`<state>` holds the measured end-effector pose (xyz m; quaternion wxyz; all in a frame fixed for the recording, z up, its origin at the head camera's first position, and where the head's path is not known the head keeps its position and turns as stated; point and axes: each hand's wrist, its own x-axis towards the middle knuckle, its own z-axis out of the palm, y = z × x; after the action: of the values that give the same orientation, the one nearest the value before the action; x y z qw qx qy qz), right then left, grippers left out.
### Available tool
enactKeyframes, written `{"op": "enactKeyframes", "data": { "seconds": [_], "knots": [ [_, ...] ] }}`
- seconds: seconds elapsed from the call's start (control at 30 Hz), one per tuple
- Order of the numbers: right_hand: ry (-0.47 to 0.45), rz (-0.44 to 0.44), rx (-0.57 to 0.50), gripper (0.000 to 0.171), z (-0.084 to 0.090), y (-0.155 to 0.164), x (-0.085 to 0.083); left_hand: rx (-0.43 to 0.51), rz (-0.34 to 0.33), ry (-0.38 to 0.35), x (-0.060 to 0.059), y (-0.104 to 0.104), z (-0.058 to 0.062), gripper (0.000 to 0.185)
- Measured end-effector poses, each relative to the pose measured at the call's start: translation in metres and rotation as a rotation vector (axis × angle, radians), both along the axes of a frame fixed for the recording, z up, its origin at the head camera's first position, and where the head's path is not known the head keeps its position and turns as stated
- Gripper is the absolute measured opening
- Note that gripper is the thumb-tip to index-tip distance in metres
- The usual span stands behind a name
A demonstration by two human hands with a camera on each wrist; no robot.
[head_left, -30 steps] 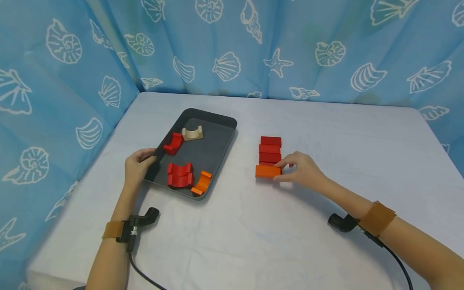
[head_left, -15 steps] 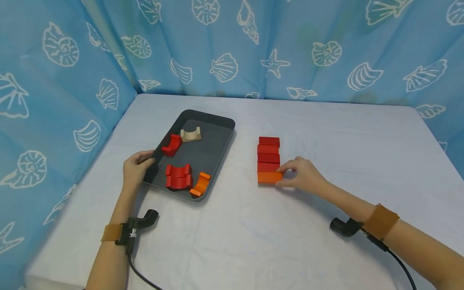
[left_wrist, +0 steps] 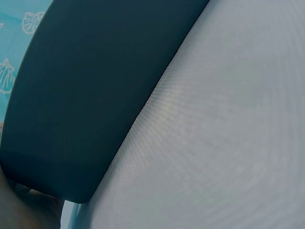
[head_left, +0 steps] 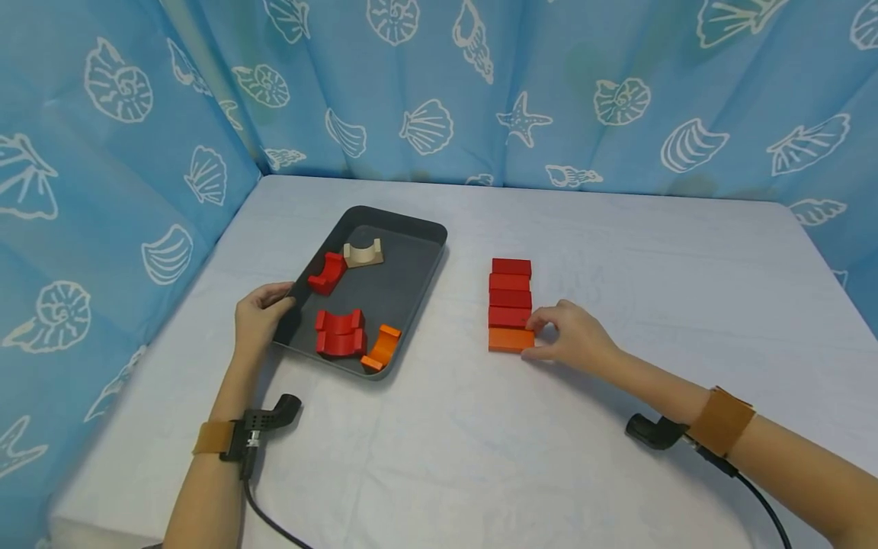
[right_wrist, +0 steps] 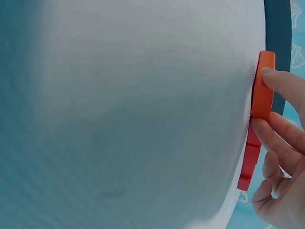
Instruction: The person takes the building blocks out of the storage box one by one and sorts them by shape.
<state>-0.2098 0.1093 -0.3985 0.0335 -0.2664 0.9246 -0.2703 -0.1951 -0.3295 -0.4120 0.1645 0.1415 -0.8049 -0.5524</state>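
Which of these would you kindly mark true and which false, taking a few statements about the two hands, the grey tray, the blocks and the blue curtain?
1. The left hand is away from the grey tray. False: it holds the tray's edge.
2. The right hand pinches an orange block. True.
3. Every block in the tray is red. False: a notched cream block and a curved orange block lie there too.
4. The row of red blocks lies outside the tray, on the white cloth. True.
5. The pinched orange block is at the row's far end from the person. False: it is at the near end.
6. The blue curtain carries white seashell prints. True.
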Motion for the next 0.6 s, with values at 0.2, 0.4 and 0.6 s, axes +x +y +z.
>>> {"op": "enactKeyframes", "data": {
  "seconds": [0.2, 0.4, 0.6],
  "knots": [
    [0.033, 0.001, 0.034, 0.031, -0.0005, -0.0012, -0.0011, 0.007, -0.005, 0.014, 0.0004, 0.0005, 0.0003, 0.026],
    [0.016, -0.003, 0.016, 0.032, -0.0004, -0.0012, -0.0034, 0.022, -0.010, 0.015, 0.0010, 0.0011, 0.0013, 0.027],
    [0.015, 0.010, 0.004, 0.032, -0.0007, -0.0004, -0.0055, 0.026, -0.014, 0.021, 0.0009, 0.0006, 0.0012, 0.027]
  ]
}}
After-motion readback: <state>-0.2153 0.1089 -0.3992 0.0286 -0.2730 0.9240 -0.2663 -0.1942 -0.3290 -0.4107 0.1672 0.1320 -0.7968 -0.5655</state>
